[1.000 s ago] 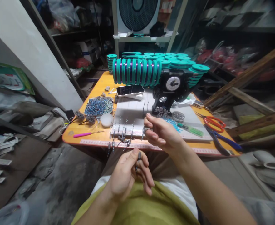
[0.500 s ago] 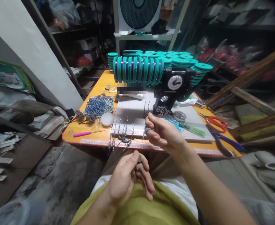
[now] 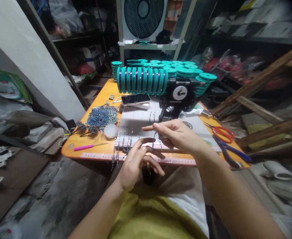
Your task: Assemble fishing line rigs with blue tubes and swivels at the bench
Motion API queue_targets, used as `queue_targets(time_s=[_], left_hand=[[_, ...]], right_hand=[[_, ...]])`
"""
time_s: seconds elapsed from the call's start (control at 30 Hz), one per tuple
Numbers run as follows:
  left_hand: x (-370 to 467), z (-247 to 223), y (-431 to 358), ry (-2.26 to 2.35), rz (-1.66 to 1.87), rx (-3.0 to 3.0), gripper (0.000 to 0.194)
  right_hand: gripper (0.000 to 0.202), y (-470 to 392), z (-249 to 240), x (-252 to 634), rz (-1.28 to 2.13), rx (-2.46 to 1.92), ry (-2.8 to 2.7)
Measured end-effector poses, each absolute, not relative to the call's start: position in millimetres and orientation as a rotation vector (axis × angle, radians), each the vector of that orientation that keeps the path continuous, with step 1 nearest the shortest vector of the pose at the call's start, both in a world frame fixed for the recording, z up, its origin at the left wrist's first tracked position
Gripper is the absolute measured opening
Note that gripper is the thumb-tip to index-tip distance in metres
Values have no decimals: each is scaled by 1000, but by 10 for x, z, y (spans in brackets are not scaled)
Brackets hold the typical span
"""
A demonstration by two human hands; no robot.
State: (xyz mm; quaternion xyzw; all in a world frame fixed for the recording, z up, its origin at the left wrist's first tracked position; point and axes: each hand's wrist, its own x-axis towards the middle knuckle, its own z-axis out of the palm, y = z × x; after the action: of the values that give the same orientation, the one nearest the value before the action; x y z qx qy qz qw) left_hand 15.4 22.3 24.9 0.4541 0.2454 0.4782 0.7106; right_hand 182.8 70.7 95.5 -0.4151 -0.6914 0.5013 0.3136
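Note:
My left hand (image 3: pixel 138 162) hovers at the table's front edge with its fingers spread; nothing clear shows in its grasp. Above and to the right is my right hand (image 3: pixel 177 134), index finger pointing left and the other fingers curled, with a thin dark beaded strand (image 3: pixel 154 137) by its fingertips. Whether the curled fingers hold anything more is hidden. Several beaded strands (image 3: pixel 117 154) hang over the front of the white board (image 3: pixel 136 118). A dark object (image 3: pixel 148 176) shows below my left hand, too unclear to name.
Teal spools (image 3: pixel 142 80) fill a rod on a black machine (image 3: pixel 179 94). Left are a tray of blue beads (image 3: pixel 102 116), a white round lid (image 3: pixel 111 131) and a pink-handled tool (image 3: pixel 83 147). Orange-handled scissors (image 3: pixel 222 134) and blue-handled pliers (image 3: pixel 237 152) lie right.
My left hand has risen toward the table edge and spread its fingers; the grey piece between them no longer shows. My right hand's index finger has stretched out left. The camera view has shifted slightly.

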Motion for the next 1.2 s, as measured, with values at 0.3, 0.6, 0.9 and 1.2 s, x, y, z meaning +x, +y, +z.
queue_targets(time_s=[0.3,0.6,0.9,1.2], left_hand=[[266,370,422,509,962,1003,32],[384,298,441,572,1234,980,37],[395,384,396,500,1283,730,34],[343,281,235,564,1122,656,34]], right_hand=[[44,709,976,1866,1246,-1151,-1896],[43,884,962,1692,2081,-644,-921],[50,850,932,1436,1999,-674,-667],[51,891,883,1518,1953,-718,-680]])
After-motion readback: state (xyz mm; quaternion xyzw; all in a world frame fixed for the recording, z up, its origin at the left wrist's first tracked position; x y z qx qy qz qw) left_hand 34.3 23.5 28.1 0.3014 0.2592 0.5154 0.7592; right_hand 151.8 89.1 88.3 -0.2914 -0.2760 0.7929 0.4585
